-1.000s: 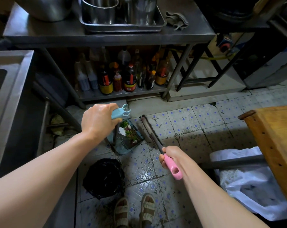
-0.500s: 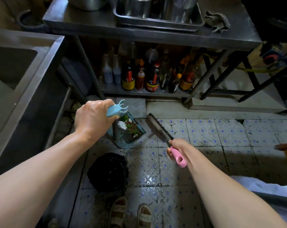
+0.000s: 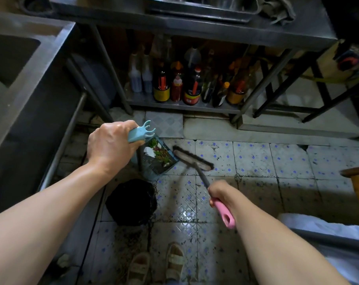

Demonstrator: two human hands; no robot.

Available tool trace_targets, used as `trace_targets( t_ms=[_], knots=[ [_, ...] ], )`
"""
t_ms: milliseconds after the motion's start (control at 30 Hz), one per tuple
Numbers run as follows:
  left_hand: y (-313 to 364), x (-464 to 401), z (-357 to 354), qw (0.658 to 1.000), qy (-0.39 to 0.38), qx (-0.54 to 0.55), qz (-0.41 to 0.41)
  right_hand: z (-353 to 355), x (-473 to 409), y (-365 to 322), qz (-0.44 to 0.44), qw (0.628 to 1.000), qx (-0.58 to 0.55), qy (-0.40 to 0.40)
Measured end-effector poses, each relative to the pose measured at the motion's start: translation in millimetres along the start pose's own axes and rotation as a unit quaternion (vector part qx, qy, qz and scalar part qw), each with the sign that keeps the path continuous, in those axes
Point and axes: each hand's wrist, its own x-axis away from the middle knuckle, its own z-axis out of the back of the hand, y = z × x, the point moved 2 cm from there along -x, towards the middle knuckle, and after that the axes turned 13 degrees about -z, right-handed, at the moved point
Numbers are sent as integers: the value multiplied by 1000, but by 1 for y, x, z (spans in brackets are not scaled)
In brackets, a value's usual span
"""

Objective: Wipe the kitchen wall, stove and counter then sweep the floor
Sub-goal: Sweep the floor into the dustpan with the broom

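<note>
Head view: left hand (image 3: pixel 110 148) clenched round the blue handle of the dustpan (image 3: pixel 158 159), pan on the tiled floor (image 3: pixel 256 161), holding green scraps. Right hand (image 3: pixel 219 194) grasps the pink-ended handle of the broom (image 3: pixel 192 158); bristle head on the floor, just beside the pan's mouth. Black bin bag (image 3: pixel 132 202) near the sandalled feet (image 3: pixel 156 264).

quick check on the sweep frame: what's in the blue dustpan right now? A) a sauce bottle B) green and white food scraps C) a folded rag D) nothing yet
B: the dustpan, held by its blue handle in the left hand, carries green scraps and white bits, with the broom head just beside its lip on the floor tiles.
</note>
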Motion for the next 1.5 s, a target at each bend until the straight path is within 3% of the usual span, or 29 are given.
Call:
trace_targets(
  t_ms=[333,633,967,1233,1500],
  knots=[
    [-9,23,18,999,-21,10,-42,-35,7,72,-51,997,-13,55],
    [-9,34,27,997,-16,37,-66,-32,15,87,-62,992,-109,25],
    [28,53,18,999,-6,54,0,12,9,38,12,993,-106,40],
    [80,93,-7,996,-2,47,71,32,-12,50,35,998,-49,12],
    [105,122,-17,995,-2,43,91,24,-32,44,50,999,-5,8]
  ],
)
